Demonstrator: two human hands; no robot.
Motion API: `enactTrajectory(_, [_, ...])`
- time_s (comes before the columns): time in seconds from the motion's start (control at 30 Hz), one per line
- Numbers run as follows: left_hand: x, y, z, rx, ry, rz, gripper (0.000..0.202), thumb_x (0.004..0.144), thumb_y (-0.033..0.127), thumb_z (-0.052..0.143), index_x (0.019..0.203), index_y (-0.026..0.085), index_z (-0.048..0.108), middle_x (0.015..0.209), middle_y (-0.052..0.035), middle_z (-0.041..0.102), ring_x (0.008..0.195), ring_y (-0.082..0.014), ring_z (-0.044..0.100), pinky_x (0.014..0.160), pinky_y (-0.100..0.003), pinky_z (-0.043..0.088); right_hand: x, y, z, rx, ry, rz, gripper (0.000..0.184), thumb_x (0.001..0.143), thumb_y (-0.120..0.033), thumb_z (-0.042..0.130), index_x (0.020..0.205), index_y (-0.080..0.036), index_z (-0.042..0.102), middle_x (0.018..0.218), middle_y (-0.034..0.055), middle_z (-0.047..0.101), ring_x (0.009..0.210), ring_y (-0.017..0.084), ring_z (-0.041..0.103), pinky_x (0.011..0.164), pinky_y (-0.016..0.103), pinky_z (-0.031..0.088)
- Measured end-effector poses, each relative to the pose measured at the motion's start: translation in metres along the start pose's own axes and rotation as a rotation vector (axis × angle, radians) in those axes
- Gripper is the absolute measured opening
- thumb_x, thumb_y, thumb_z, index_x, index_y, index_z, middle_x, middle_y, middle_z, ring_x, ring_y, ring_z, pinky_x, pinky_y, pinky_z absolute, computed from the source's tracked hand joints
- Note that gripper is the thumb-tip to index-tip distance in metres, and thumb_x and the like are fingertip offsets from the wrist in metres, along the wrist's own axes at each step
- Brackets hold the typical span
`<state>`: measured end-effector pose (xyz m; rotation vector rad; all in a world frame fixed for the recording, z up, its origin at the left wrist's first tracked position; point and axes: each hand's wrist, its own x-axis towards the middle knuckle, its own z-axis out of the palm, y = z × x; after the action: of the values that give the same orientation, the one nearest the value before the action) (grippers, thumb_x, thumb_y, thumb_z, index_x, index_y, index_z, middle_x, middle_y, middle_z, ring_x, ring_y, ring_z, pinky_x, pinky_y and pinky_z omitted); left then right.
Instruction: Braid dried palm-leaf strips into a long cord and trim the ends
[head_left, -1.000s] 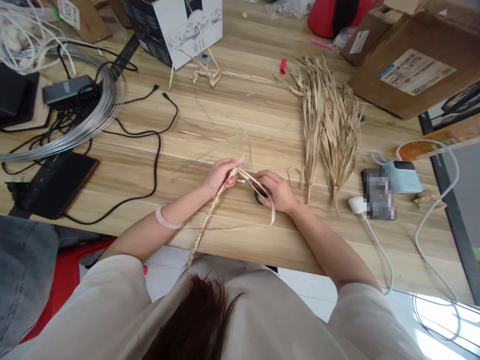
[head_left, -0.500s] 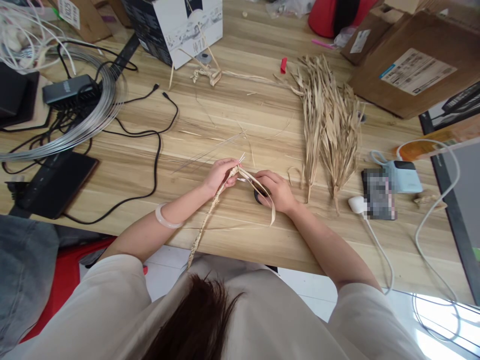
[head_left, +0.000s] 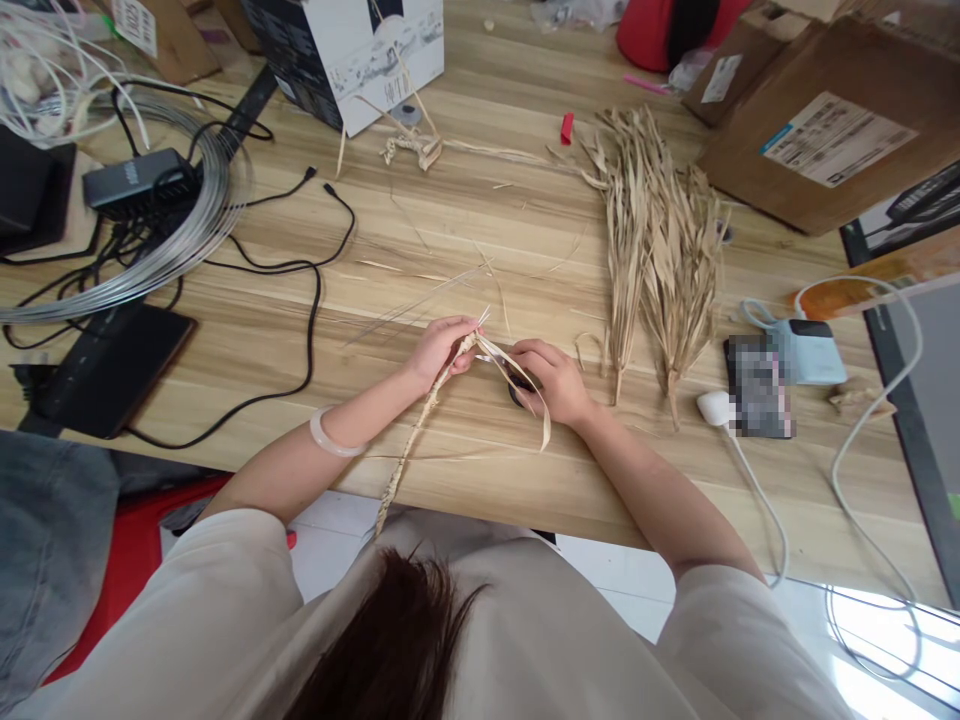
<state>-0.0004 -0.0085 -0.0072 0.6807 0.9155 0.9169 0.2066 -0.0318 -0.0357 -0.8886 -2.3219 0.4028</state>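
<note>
My left hand (head_left: pixel 444 352) is closed around the upper end of a long braided straw cord (head_left: pixel 411 438), whose lower part runs down over the table edge to my lap. Thin pale ends stick up past the fingertips. From the top of the braid, loose flat straw strips (head_left: pixel 541 415) bend over toward the right. In my right hand (head_left: pixel 553 382) is a pair of scissors (head_left: pixel 516 392); a dark handle shows by the fingers and the metal blades point at the braid's end. The strips partly cover the scissors, so I cannot tell whether the blades touch the straw.
Bundles of dried straw leaves (head_left: pixel 652 260) lie to the right, near a cardboard box (head_left: pixel 817 120). A coil of metal wire (head_left: pixel 206 225), black cables and a dark phone-like slab (head_left: pixel 124 370) are at left. A braided straw piece (head_left: pixel 420 150) lies by a white box (head_left: pixel 390 70).
The scissors in my right hand have shifted very slightly at the braid's end. My left hand and the braid stay in place.
</note>
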Motion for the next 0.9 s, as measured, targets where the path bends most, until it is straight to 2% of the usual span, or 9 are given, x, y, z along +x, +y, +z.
enactTrajectory(0.2, [-0.0007, 0.0009, 0.0024, 0.034, 0.019, -0.02, 0.016, 0.076, 0.024, 0.062, 0.068, 0.011, 0.057, 0.048, 0.0028, 0.052, 0.029, -0.0021, 0.037, 0.03, -0.015, 0.021, 0.0009, -0.0011, 0.0, -0.011, 0.001, -0.012, 0.035, 0.069, -0.011, 0.053, 0.103, -0.019, 0.058, 0.107, 0.0115, 0.064, 0.093, 0.025, 0.063, 0.078, 0.039, 0.053])
enactTrajectory(0.4, [-0.0027, 0.0011, 0.0051, 0.061, -0.005, -0.032, 0.013, 0.075, 0.021, 0.06, 0.068, 0.011, 0.057, 0.043, 0.004, 0.048, 0.029, -0.0033, 0.038, 0.03, -0.015, 0.021, 0.0009, -0.0026, 0.0005, -0.029, -0.025, 0.034, 0.038, 0.072, -0.007, 0.049, 0.107, -0.021, 0.058, 0.109, 0.0095, 0.064, 0.099, 0.023, 0.063, 0.083, 0.037, 0.053])
enactTrajectory(0.6, [-0.0037, 0.0019, 0.0066, 0.069, 0.004, -0.048, 0.013, 0.076, 0.021, 0.059, 0.068, 0.011, 0.057, 0.044, 0.0042, 0.049, 0.029, -0.0029, 0.038, 0.03, -0.015, 0.021, 0.0017, -0.0037, 0.0013, -0.048, -0.026, 0.033, 0.034, 0.076, -0.008, 0.049, 0.106, -0.02, 0.06, 0.108, 0.0099, 0.065, 0.096, 0.022, 0.064, 0.081, 0.036, 0.054])
enactTrajectory(0.77, [-0.004, 0.0025, 0.0064, 0.085, 0.004, -0.049, 0.014, 0.075, 0.021, 0.061, 0.067, 0.011, 0.056, 0.043, 0.0044, 0.048, 0.029, -0.0036, 0.038, 0.029, -0.016, 0.021, 0.0019, -0.0064, 0.0009, -0.086, -0.023, 0.044, 0.04, 0.073, -0.005, 0.047, 0.108, -0.021, 0.06, 0.108, 0.0089, 0.066, 0.1, 0.022, 0.064, 0.084, 0.036, 0.054])
enactTrajectory(0.9, [-0.0035, 0.0017, 0.0064, 0.078, -0.001, -0.04, 0.016, 0.074, 0.023, 0.064, 0.067, 0.01, 0.057, 0.045, 0.004, 0.05, 0.029, -0.0039, 0.039, 0.029, -0.016, 0.022, 0.0022, -0.0079, 0.0005, -0.111, -0.008, 0.007, 0.038, 0.073, -0.004, 0.046, 0.104, -0.02, 0.061, 0.105, 0.0089, 0.067, 0.094, 0.022, 0.065, 0.081, 0.036, 0.055])
